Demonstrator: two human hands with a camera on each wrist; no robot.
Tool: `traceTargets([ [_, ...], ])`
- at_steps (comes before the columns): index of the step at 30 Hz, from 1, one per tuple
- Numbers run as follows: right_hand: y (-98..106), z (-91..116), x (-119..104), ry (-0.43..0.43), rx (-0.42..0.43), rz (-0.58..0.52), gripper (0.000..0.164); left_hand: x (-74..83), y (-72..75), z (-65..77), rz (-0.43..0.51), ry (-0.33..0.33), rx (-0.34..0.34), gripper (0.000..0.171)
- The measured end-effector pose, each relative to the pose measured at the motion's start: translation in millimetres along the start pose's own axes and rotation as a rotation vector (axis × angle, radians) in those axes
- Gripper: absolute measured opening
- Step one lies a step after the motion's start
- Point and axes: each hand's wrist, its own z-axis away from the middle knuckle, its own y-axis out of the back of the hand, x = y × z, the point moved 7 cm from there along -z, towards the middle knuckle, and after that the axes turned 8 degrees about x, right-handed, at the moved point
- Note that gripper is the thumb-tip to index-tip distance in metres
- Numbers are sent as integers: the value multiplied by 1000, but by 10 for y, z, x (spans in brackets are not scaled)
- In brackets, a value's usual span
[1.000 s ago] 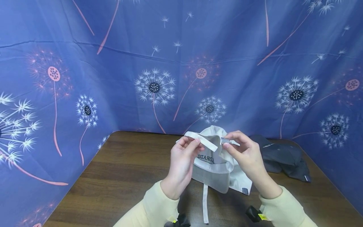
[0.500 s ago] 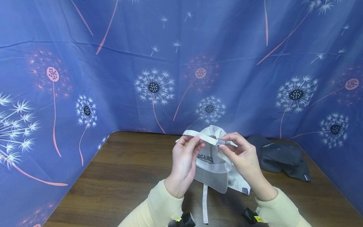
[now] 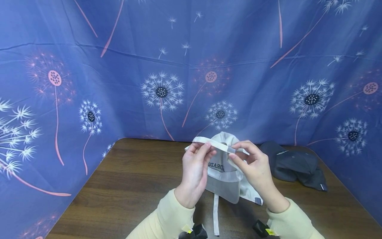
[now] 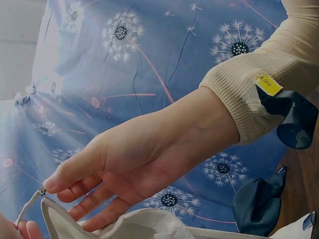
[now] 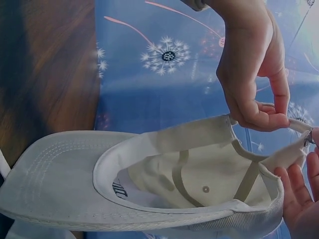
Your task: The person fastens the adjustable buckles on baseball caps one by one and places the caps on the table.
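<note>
A pale cap, its inside and mirrored lettering facing me, hangs from both hands above the table. My left hand pinches its narrow white back strap between thumb and fingers. At the strap's end, my right hand pinches the metal buckle. Strap end and buckle meet; whether the end runs through cannot be told. In the left wrist view the right hand holds the buckle with thumb and index finger. The right wrist view shows the cap's brim and hollow crown.
Behind the cap, white cloth with a dark tag lies on the brown table. A white band trails toward the front edge. A dark hat lies at right. Blue dandelion-print curtain encloses the back and sides.
The right hand has shifted slightly left with the buckle. The strap end, apart from the buckle a second ago, now meets it. The left hand has barely moved.
</note>
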Motion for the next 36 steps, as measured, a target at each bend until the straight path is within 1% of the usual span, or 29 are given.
traceTargets([
  [7, 2, -6, -4, -5, 22, 26, 25, -21, 1, 10, -13, 25, 6, 9],
  [13, -6, -4, -24, 4, 25, 50, 24, -66, -27, 33, -23, 68, -48, 4],
  [16, -15, 0, -35, 13, 21, 58, 24, -96, -39, 53, -57, 94, -75, 2],
  [19, -22, 5, -40, 15, 16, 78, 24, -128, -39, 66, -100, 118, -86, 4],
  [22, -24, 8, -41, 19, 12, 101, 24, -151, -29, 68, -129, 133, -80, 7],
  [28, -31, -1, -62, 31, 10, 123, 25, -155, -22, 65, -169, 125, -53, 8],
  [32, -37, -11, -80, 51, 9, 129, 26, -150, -26, 70, -183, 122, -45, 7],
  [36, -47, -19, -92, 52, 10, 124, 25, -144, -38, 82, -190, 122, -43, 7],
])
